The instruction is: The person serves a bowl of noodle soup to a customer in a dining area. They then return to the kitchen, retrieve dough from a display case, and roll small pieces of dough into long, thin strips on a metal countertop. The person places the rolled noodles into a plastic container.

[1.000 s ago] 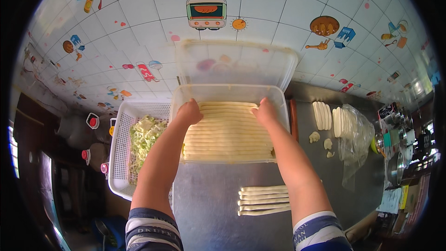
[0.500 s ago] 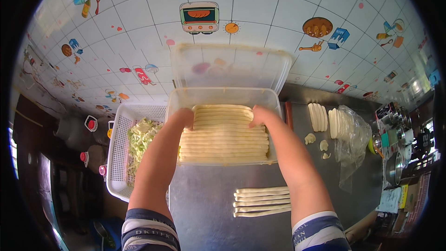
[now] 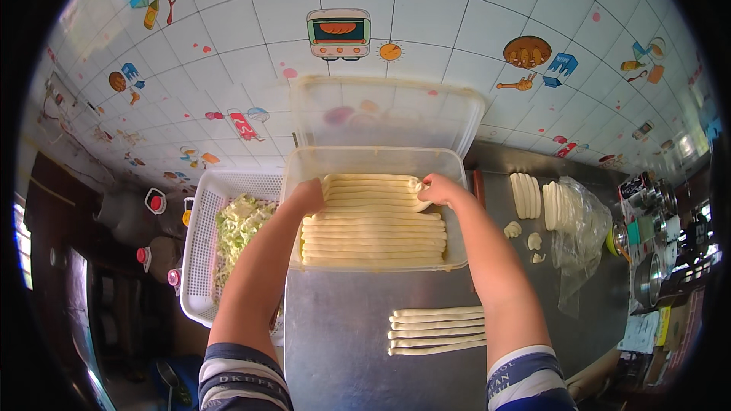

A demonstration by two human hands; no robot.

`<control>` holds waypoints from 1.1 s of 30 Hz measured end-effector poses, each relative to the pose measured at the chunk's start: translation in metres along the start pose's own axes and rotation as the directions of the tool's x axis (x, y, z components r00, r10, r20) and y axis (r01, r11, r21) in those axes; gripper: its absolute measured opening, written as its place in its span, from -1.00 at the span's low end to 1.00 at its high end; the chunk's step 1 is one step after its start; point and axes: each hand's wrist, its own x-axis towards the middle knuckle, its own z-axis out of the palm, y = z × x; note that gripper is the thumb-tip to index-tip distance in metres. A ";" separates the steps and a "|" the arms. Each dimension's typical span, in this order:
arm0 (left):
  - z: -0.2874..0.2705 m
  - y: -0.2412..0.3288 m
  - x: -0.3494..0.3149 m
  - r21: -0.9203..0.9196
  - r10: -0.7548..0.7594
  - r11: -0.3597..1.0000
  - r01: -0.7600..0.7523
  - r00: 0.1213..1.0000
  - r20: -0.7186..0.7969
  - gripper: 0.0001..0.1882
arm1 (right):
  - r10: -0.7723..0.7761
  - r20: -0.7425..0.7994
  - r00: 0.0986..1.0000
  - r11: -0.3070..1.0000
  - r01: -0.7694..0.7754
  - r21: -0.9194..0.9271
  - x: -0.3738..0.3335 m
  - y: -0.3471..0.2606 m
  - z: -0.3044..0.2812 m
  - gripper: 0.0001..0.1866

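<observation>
Long pale dough strips (image 3: 373, 232) lie side by side across a clear plastic box (image 3: 365, 265). At the right ends of the upper strips, my right hand (image 3: 440, 190) is closed, pinching a dough strip that bends up near the fingertips. My left hand (image 3: 308, 198) is closed at the left ends of the same upper strips, its fingertips mostly hidden by the hand. Several more dough strips (image 3: 434, 331) rest on the metal table (image 3: 335, 320) in front of the box, beside my right forearm.
A clear lid (image 3: 388, 118) leans against the tiled wall behind the box. To the left, a white perforated basket (image 3: 196, 259) holds chopped cabbage (image 3: 240, 224). Rightward lie short dough strips (image 3: 525, 195), small dough lumps (image 3: 534, 240) and a plastic bag (image 3: 580, 236). Bowls (image 3: 647, 278) stand farther right.
My right hand has lifted slightly and turned, raising the end of a strip. My left hand stays at the left ends. The whole view has shifted a little.
</observation>
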 end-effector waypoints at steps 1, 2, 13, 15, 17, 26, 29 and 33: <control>-0.002 0.000 0.000 -0.068 -0.006 0.998 0.004 1.000 -0.029 -0.42 | 0.016 -0.003 1.000 1.000 -0.016 0.018 0.004 0.005 0.001 -0.20; -0.003 -0.001 0.000 -0.165 -0.064 0.985 0.059 0.998 -0.024 -0.40 | 0.028 -0.002 1.000 0.999 -0.028 0.036 0.005 0.003 0.003 -0.22; 0.012 0.030 -0.004 -0.365 -0.213 0.924 0.112 0.945 -0.249 -0.46 | 0.059 -0.419 0.906 0.960 0.064 0.272 0.029 0.026 0.039 -0.26; 0.010 0.026 -0.003 -0.373 -0.232 0.918 0.138 0.948 -0.220 -0.50 | 0.118 -0.313 0.943 0.900 0.032 0.435 0.029 0.015 0.041 -0.25; 0.010 0.021 -0.006 -0.383 -0.253 0.910 0.157 0.944 -0.213 -0.53 | 0.148 -0.191 0.970 0.858 -0.030 0.512 0.003 -0.011 0.034 -0.24; 0.017 0.021 -0.001 -0.369 -0.228 0.923 0.104 0.923 -0.310 -0.63 | 0.036 -0.699 0.715 0.991 0.063 0.115 -0.006 -0.024 0.056 -0.42; 0.003 0.032 -0.003 -0.393 -0.222 0.913 0.109 0.942 -0.253 -0.64 | 0.044 -0.682 0.730 0.986 0.077 0.146 0.015 0.001 0.055 -0.44; 0.013 0.024 0.002 -0.373 -0.186 0.927 0.046 0.918 -0.351 -0.65 | -0.006 -0.648 0.761 0.968 0.167 0.187 0.015 0.002 0.058 -0.48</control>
